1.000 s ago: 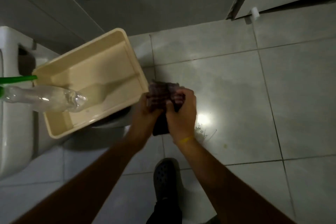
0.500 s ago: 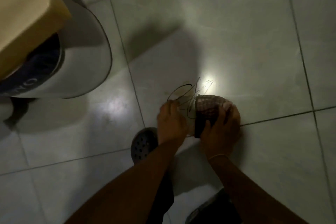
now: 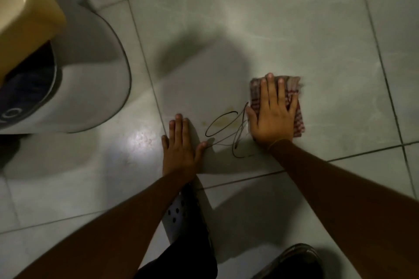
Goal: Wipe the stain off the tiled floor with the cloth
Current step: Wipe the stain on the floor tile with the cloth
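A dark scribbled stain with a yellowish smear (image 3: 226, 130) marks the pale tiled floor (image 3: 283, 29). My right hand (image 3: 273, 113) lies flat, fingers spread, pressing a folded red-and-white checked cloth (image 3: 297, 106) onto the floor at the stain's right edge. The cloth shows beyond my fingertips and along the right side of the hand. To the stain's left my left hand (image 3: 180, 142) rests flat on the tile with fingers apart and nothing in it; its thumb tip touches the scribble's thin lines.
A white round bin (image 3: 90, 79) stands at the left with a beige tub (image 3: 29, 7) on top of it. My dark perforated shoe (image 3: 186, 213) is below my left hand; another shoe (image 3: 294, 260) is at the bottom right. A bright glare spot (image 3: 140, 140) shines left of my left hand.
Both hands held the cloth in the air, then came down to the floor. Now the left hand has let go and lies flat, while the right presses the cloth beside the stain.
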### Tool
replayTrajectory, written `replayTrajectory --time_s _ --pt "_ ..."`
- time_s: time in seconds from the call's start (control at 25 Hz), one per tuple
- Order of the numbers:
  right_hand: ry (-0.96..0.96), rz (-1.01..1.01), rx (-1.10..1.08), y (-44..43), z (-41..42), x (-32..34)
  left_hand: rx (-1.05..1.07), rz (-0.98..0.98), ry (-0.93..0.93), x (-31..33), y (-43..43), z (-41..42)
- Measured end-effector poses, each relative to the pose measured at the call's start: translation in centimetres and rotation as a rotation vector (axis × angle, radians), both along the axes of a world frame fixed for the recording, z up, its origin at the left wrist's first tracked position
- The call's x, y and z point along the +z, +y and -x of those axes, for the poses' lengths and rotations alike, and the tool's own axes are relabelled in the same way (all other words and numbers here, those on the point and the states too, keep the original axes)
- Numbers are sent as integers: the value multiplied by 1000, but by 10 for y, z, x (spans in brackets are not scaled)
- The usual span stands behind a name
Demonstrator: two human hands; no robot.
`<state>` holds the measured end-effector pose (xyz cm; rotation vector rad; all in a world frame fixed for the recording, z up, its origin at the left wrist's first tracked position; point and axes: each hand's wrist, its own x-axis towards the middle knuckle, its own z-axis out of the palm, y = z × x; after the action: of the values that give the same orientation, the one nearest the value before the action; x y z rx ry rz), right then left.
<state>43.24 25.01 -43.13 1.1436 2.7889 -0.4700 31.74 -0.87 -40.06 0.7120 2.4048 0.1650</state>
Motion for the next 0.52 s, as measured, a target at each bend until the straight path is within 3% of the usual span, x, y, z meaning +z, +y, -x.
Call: replayTrajectory --time_s 0.28,0.36,0.52 --pt "-118 53 21 -96 -144 13 -3 -42 -9 -3 -4 3" --pt "-108 41 66 -105 -134 8 2 -54 -5 -4 -3 3" --pt "-30 -58 84 -77 -35 -2 11 -81 -4 -6 -7 1"
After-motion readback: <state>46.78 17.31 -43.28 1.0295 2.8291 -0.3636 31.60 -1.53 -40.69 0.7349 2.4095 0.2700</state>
